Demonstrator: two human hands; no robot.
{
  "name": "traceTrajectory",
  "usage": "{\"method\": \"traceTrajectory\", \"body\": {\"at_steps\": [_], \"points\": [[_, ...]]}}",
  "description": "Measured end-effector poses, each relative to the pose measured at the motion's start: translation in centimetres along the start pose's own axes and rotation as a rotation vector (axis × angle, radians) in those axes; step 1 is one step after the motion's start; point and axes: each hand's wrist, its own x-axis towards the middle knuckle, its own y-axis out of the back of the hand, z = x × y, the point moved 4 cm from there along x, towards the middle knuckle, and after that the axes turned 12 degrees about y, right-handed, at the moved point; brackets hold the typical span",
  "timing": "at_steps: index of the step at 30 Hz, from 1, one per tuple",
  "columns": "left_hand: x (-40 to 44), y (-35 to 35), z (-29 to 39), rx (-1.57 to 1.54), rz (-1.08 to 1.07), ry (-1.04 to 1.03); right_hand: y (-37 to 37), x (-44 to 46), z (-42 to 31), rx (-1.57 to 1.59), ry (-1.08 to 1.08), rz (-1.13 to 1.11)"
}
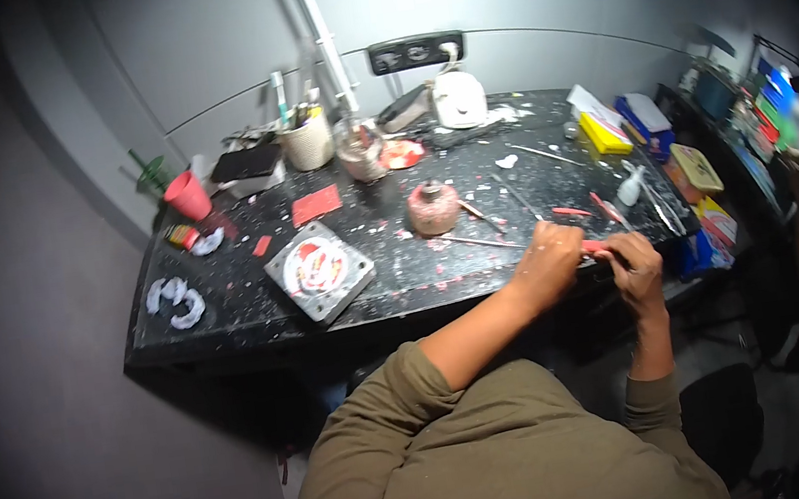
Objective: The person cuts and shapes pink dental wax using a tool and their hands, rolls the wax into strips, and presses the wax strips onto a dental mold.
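At the front right edge of the bench, my left hand [551, 262] and my right hand [635, 269] are close together. Both have their fingers closed on a strip of pink wax [595, 246], which shows in the small gap between them. Just beyond them on the bench lie pink wax pieces [571, 212] and a red-handled tool [606, 207]. A long thin tool [481, 240] lies left of my left hand. Further left stands a round, pink-stained spirit burner [434, 209]. The fingers hide most of the held strip.
A metal flask [320, 272] with red and white contents sits left of centre, near a pink wax sheet [316, 204]. White dental casts [177, 304] lie far left. A tool pot [308, 140] and a jar [363, 156] stand behind. Boxes [603, 132] line the right side.
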Motion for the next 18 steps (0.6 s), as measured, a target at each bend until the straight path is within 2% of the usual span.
{"method": "traceTrajectory", "body": {"at_steps": [11,13,18], "points": [[-0.1,0.6,0.1,0.06,-0.04,0.009,1.2,0.5,-0.7,-0.002,-0.035,-0.039],[0.0,0.5,0.0,0.042,-0.118,0.052,1.0,0.6,-0.8,0.008,-0.043,-0.063],[0.0,0.6,0.2,0.038,-0.075,-0.011,-0.2,0.7,-1.3,0.042,-0.033,-0.088]]}}
